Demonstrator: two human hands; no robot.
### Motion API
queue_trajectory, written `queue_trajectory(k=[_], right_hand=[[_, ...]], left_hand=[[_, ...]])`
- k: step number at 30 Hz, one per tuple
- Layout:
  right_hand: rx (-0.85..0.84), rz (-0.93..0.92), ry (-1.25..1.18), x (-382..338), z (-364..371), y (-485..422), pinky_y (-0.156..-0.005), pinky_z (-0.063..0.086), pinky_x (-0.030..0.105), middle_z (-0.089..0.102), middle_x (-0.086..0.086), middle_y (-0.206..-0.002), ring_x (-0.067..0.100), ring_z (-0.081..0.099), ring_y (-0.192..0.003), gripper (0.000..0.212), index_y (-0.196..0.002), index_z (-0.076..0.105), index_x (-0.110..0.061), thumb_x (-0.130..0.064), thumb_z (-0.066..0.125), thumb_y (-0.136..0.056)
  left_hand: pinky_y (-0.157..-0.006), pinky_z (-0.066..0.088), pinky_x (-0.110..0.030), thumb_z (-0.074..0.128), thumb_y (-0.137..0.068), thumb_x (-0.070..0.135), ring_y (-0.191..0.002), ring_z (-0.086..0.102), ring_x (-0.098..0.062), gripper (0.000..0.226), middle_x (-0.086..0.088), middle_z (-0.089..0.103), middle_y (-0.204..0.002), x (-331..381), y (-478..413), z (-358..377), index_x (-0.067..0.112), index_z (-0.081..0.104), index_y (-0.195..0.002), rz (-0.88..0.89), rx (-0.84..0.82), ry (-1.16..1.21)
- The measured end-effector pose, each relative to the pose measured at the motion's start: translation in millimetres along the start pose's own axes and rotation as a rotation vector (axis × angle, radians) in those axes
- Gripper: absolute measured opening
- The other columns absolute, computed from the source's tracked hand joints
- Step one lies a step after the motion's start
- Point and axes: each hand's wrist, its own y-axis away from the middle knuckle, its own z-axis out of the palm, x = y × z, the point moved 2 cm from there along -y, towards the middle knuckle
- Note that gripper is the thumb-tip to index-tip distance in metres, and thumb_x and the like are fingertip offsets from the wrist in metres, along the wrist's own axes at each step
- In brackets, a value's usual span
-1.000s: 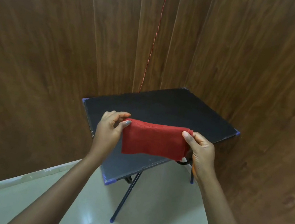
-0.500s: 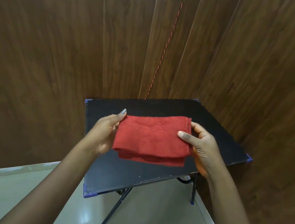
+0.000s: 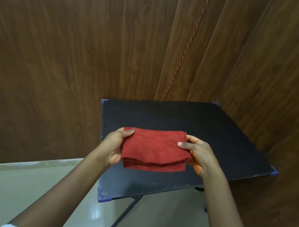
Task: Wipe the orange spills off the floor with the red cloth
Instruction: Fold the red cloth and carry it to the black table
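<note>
A folded red cloth (image 3: 154,150) is held flat, just above the black folding table (image 3: 220,138). My left hand (image 3: 113,147) grips its left edge, thumb on top and fingers underneath. My right hand (image 3: 199,157) grips its right edge the same way. The cloth lies in several layers, with the folded edges toward me. No orange spill shows on the visible floor (image 3: 11,189).
The table stands in a corner between brown wood-panelled walls (image 3: 54,56). A thin red cord (image 3: 188,46) hangs down the wall behind it. Thin black legs with blue feet (image 3: 122,216) reach the pale glossy floor below.
The cloth has tipped from hanging upright between my hands to lying flat and folded over the table. The view has shifted, so the table sits further right.
</note>
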Motion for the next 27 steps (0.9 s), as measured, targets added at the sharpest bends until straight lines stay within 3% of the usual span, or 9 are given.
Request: queue_trajectory(k=[3,7,11,14,17,19,21,24,27], right_hand=[[0.14,-0.114,0.152,3.2,21.8,-4.8,-0.061,0.053,0.025,0.069,0.003,-0.085,0.016,0.064,-0.071,0.031,-0.108,0.066,-0.006,0.007,0.058,-0.082],[0.453,-0.544,0.982,5.2,68.1,9.9,-0.076,0.044,0.033,0.058,0.007,-0.116,0.028,0.058,-0.098,0.038,-0.126,0.057,-0.011,-0.007,0.052,-0.088],[0.258,-0.716,1.144,25.0,131.0,34.9,-0.074,0.045,0.033,0.052,-0.001,-0.125,0.023,0.05,-0.105,0.04,-0.133,0.048,-0.021,-0.018,0.046,-0.093],[0.135,-0.61,1.235,40.7,154.3,39.1,-0.09,0.043,0.034,0.04,-0.002,-0.143,0.019,0.037,-0.12,0.048,-0.144,0.03,-0.023,-0.026,0.041,-0.097],[-0.042,-0.463,1.2,43.3,159.7,38.4,-0.108,0.03,0.038,0.022,0.001,-0.156,0.022,0.024,-0.132,0.054,-0.147,0.023,-0.026,-0.029,0.04,-0.096],[-0.233,-0.399,0.909,41.4,162.4,39.2,-0.107,0.034,0.032,0.032,0.005,-0.151,0.019,0.033,-0.131,0.046,-0.141,0.039,-0.022,-0.02,0.044,-0.095],[-0.331,-0.296,0.456,38.6,157.6,41.2,-0.091,0.047,0.025,0.052,0.014,-0.135,0.014,0.056,-0.107,0.036,-0.124,0.058,-0.015,-0.003,0.044,-0.093],[-0.239,-0.117,-0.062,45.5,139.9,28.2,-0.095,0.048,0.04,0.057,0.027,-0.124,0.024,0.059,-0.104,0.038,-0.111,0.062,-0.008,0.012,0.039,-0.089],[0.037,-0.164,0.156,62.2,122.0,9.5,-0.084,0.045,0.021,0.061,0.015,-0.118,0.015,0.057,-0.099,0.023,-0.11,0.06,-0.005,0.003,0.049,-0.091]], left_hand=[[-0.056,0.058,-0.032,0.046,-0.096,0.011,-0.071,0.064,-0.02,0.007,-0.01,0.063,-0.084,4.4,-4.5,-7.0,0.01,0.053,-0.097,0.052,0.036,-0.057],[-0.055,0.055,-0.027,0.042,-0.098,0.015,-0.074,0.063,-0.017,0.011,-0.007,0.064,-0.085,2.0,-7.8,-8.0,0.012,0.053,-0.099,0.162,0.076,-0.101],[-0.065,0.054,-0.028,0.039,-0.099,0.015,-0.077,0.064,-0.017,0.016,-0.008,0.065,-0.087,-1.4,-3.8,-9.3,0.011,0.053,-0.106,0.204,0.015,-0.09],[-0.082,0.053,-0.034,0.041,-0.099,0.025,-0.089,0.064,-0.022,0.023,-0.013,0.064,-0.096,-1.6,-3.6,-24.0,0.009,0.054,-0.109,0.15,-0.045,0.023],[-0.097,0.049,-0.043,0.053,-0.09,0.043,-0.103,0.063,-0.029,0.042,-0.018,0.064,-0.106,-2.9,-4.8,-35.5,0.008,0.053,-0.114,0.071,-0.141,0.078],[-0.079,0.057,-0.034,0.065,-0.08,0.04,-0.082,0.067,-0.019,0.034,-0.007,0.064,-0.085,-3.8,-5.6,-42.4,0.014,0.052,-0.098,0.097,-0.156,0.065],[-0.063,0.055,-0.026,0.069,-0.079,0.031,-0.071,0.065,-0.013,0.03,-0.002,0.062,-0.079,-4.5,-6.4,-50.1,0.015,0.051,-0.097,0.116,-0.116,0.057],[-0.065,0.056,-0.033,0.063,-0.083,0.008,-0.079,0.066,-0.022,0.026,-0.01,0.067,-0.092,-7.7,-12.0,-68.1,0.009,0.054,-0.108,0.087,-0.023,0.055],[-0.068,0.056,-0.038,0.055,-0.086,0.001,-0.077,0.066,-0.026,0.013,-0.011,0.067,-0.084,-16.1,-18.7,-85.2,0.012,0.056,-0.093,0.001,0.063,0.101]])
